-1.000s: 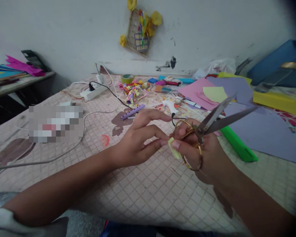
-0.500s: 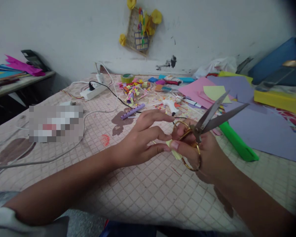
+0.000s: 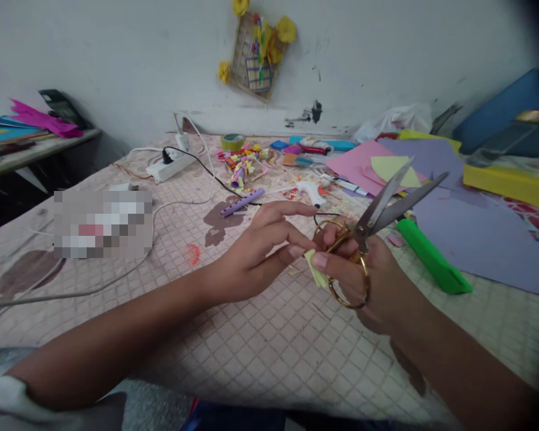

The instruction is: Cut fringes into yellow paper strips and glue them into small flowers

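Gold-handled scissors (image 3: 363,230) hang in my right hand (image 3: 377,263), blades parted and pointing up to the right. The same hand is closed, and its thumb and fingers pinch a small folded piece of pale yellow paper (image 3: 317,269) with thin strips at its lower end. My left hand (image 3: 260,257) reaches in from the left with its fingers apart. One of its fingertips touches the paper's upper edge or lies just beside it; its thumb tip is a little away from the paper.
Beyond my hands lie a purple stick with holes (image 3: 242,202), a white glue gun (image 3: 309,193) and a heap of colourful paper bits (image 3: 247,161). A power strip (image 3: 170,167) with cables stands left. Purple sheets (image 3: 485,239) and a green cutter-like object (image 3: 433,254) lie right.
My left thumb has drawn back from the paper, while a fingertip has stayed close to its top. The scissors have shifted slightly in my right hand, which still grips them and the paper.
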Available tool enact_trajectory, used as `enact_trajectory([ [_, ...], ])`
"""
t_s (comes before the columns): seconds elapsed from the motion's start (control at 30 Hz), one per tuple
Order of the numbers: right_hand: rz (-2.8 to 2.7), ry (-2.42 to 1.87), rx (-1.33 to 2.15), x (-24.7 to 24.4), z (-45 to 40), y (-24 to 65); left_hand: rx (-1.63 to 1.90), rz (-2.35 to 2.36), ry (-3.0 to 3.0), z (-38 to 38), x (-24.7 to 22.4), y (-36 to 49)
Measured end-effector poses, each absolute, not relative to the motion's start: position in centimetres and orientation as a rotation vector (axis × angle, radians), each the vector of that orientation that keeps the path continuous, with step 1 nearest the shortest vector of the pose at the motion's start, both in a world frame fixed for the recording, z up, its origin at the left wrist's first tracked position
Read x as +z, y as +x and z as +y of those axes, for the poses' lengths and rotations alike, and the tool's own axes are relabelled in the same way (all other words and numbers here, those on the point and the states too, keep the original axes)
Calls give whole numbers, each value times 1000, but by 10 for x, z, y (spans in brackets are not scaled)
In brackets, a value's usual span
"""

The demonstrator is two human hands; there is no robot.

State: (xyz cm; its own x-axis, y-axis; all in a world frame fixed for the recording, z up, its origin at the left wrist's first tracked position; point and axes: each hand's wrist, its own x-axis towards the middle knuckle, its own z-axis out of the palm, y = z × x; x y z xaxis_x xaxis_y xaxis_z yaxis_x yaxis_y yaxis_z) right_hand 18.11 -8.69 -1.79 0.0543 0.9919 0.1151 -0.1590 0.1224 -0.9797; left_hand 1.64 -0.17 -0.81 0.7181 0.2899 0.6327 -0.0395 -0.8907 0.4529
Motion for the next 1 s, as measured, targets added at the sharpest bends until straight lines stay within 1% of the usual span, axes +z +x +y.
enact_trajectory([
  [0.27, -947, -909, 1284, -19, -81, 179, 1232, 291, 2607, -7, -10, 19],
  [0.37, -873, -934, 1248, -18, -79, 177, 1286, 394, 2663, -11, -12, 20],
  [0.57, -877, -912, 1254, -20, -80, 170, 1184, 518, 2615, -19, -19, 26],
  [0.7, -898, -908, 1203, -21, -81, 170, 1079, 500, 2545, -18, -19, 27],
  [0.87, -1066, -1086, 1028, -18, -83, 178, 835, 409, 2541, -11, -17, 25],
  [1.0, -1129, -1134, 1012, -18, -84, 180, 728, 315, 2533, -9, -16, 24],
])
